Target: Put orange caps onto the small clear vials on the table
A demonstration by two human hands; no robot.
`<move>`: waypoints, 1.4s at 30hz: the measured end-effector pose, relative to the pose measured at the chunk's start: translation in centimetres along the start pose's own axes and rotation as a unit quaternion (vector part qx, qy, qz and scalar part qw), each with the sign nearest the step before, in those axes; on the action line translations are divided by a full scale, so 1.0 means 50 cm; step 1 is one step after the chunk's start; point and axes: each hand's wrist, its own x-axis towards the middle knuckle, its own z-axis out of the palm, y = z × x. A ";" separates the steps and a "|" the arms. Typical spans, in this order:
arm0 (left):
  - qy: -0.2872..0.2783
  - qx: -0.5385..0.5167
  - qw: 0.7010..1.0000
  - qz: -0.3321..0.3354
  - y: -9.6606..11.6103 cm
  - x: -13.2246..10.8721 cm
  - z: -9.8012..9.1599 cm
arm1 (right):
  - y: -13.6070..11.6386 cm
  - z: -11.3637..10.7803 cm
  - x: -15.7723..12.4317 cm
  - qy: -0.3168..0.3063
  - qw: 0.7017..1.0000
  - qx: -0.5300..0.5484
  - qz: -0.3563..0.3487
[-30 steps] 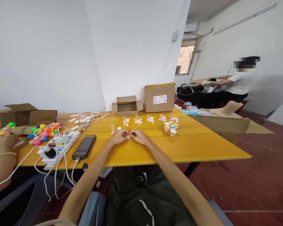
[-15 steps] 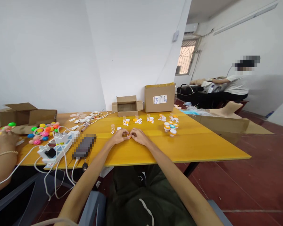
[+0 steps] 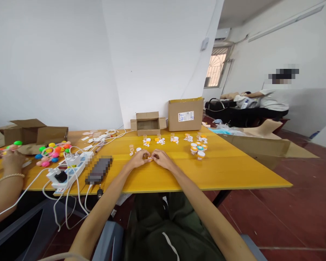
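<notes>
My left hand (image 3: 140, 158) and my right hand (image 3: 162, 158) meet over the front part of the yellow table (image 3: 220, 173). Fingertips of both hands are pinched together on a tiny white and orange piece (image 3: 150, 158), too small to name. Just beyond my left hand lie a white lid (image 3: 138, 149) and a small clear cup (image 3: 131, 148). Farther back are groups of small white pieces (image 3: 160, 141) with clear cups and orange rings. Right of my hands stands a cluster of small lidded jars (image 3: 201, 155) with white, orange and blue parts.
A small open carton (image 3: 148, 125) and a taller cardboard box (image 3: 185, 115) stand at the back. Left are a phone (image 3: 99, 169), a power strip (image 3: 70, 172) with cables, and colourful balls (image 3: 54, 151). Another person's hand (image 3: 13, 161) works at far left; a person sits far right.
The whole view has shifted slightly, so things sit a little farther right. Both my hands stay together with fingers pinched on the tiny piece.
</notes>
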 end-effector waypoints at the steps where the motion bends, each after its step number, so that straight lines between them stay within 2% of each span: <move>1: 0.001 0.000 1.000 0.001 0.000 0.000 0.000 | 0.000 0.000 0.000 -0.001 1.000 0.001 0.002; 13: -0.007 0.016 1.000 0.018 -0.006 0.000 0.000 | 0.015 0.008 0.005 0.006 1.000 0.011 0.012; 33: 0.002 0.009 1.000 0.020 -0.005 -0.003 -0.001 | 0.007 0.005 0.005 -0.004 1.000 0.018 0.013; 42: -0.001 0.020 0.999 0.033 -0.014 0.000 0.002 | 0.012 0.008 0.005 0.011 1.000 0.020 0.008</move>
